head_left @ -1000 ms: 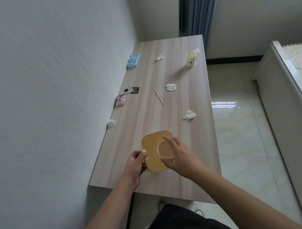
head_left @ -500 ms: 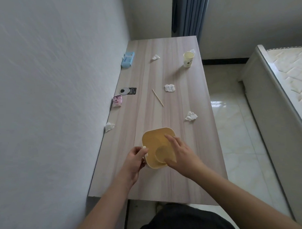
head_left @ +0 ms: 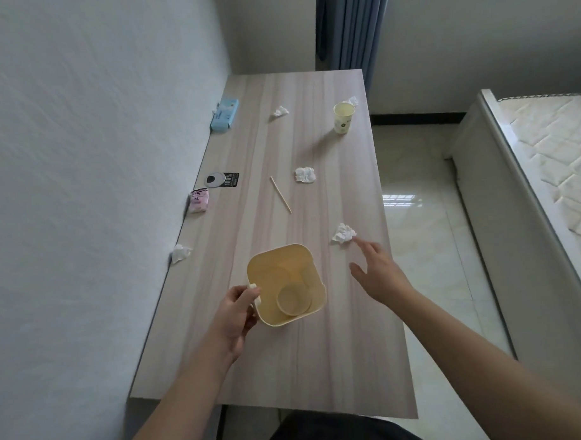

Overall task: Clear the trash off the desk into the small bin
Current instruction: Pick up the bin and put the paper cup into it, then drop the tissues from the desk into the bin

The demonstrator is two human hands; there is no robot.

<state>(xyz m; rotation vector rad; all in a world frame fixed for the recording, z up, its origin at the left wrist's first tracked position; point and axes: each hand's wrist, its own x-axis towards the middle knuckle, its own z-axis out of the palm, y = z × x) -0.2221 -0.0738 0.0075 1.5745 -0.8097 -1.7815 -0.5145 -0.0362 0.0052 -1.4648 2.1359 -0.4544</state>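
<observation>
A small yellow bin (head_left: 277, 266) stands on the wooden desk (head_left: 320, 357) near its front. A paper cup (head_left: 293, 300) lies inside the bin. My left hand (head_left: 236, 312) grips the bin's left rim by a white tab. My right hand (head_left: 375, 271) is stretched out with fingers spread, its fingertips just short of a crumpled tissue (head_left: 344, 233). More crumpled tissues lie at the middle (head_left: 305, 175), the far centre (head_left: 280, 111), the left edge (head_left: 181, 252) and behind an upright paper cup (head_left: 343, 117). A wooden stick (head_left: 280, 194) lies mid-desk.
Along the wall sit a blue tissue pack (head_left: 224, 115), a pink packet (head_left: 199, 200) and a round tag with a black label (head_left: 222, 180). Right of the desk is tiled floor (head_left: 425, 248), then a bed (head_left: 544, 178). A curtain (head_left: 351, 26) hangs behind.
My right hand let go of the paper cup inside the bin and moved out to the right, toward the nearest crumpled tissue. My left hand stays on the bin.
</observation>
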